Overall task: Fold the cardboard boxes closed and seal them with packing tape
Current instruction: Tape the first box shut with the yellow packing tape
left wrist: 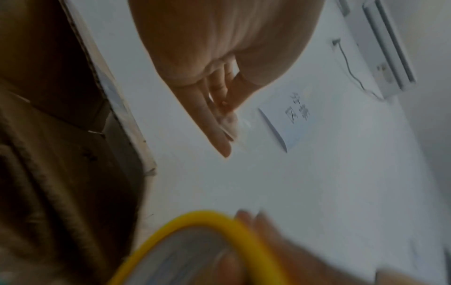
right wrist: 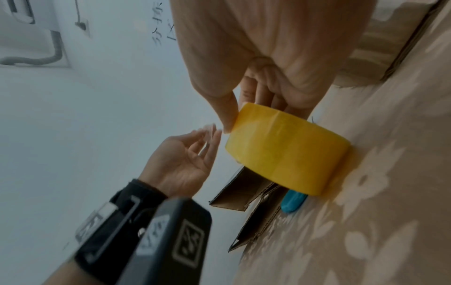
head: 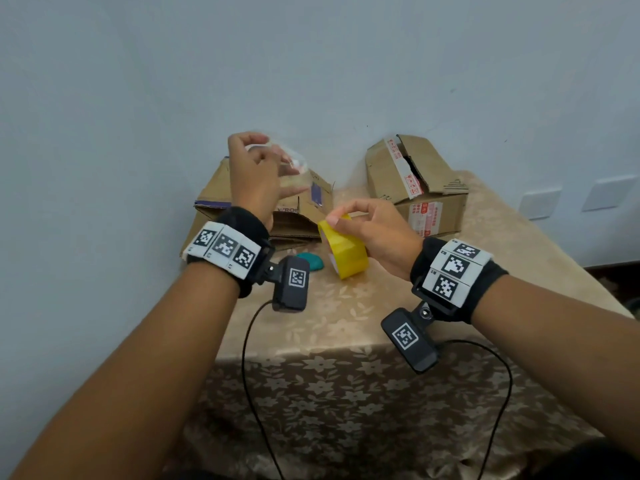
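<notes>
My right hand grips a yellow roll of packing tape that stands on its edge on the table, thumb on the outer face, fingers in the core. My left hand is raised above the left cardboard box and pinches a crumpled piece of clear tape between thumb and fingers. The left box's flaps hang apart. A second cardboard box with red-printed tape stands at the back right, its top flaps partly up. The roll's rim shows blurred in the left wrist view.
A teal tool lies on the floral tablecloth between the left box and the roll. The wall runs close behind both boxes. Black cables hang from the wrist cameras over the table's front edge.
</notes>
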